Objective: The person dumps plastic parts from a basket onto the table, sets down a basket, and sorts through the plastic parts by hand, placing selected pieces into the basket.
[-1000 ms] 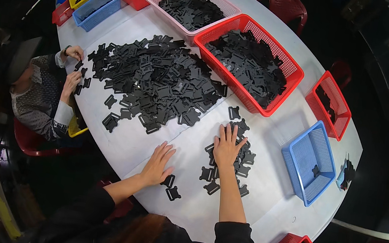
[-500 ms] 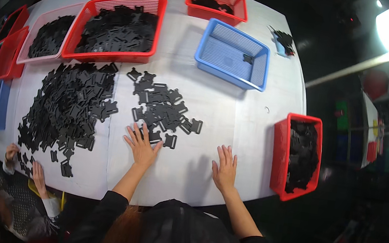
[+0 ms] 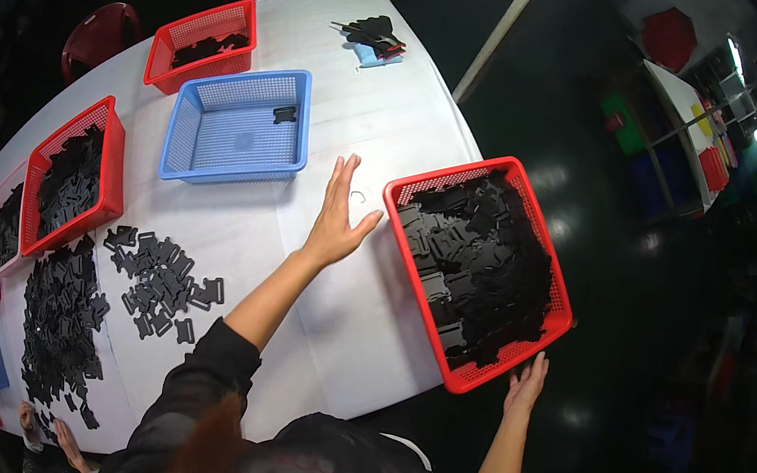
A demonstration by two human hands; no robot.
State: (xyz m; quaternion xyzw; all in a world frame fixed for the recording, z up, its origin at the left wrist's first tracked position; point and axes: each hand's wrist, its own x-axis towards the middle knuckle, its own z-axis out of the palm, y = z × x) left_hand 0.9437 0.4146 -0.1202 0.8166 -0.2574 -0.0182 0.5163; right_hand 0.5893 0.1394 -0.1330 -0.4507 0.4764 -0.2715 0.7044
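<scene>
Red basket of black buckles at the worktop's right edge.
My left hand, thumb spread from its fingers, is just beside the basket's left side; my right hand is at its near right corner, though I cannot tell whether it grips.
</scene>
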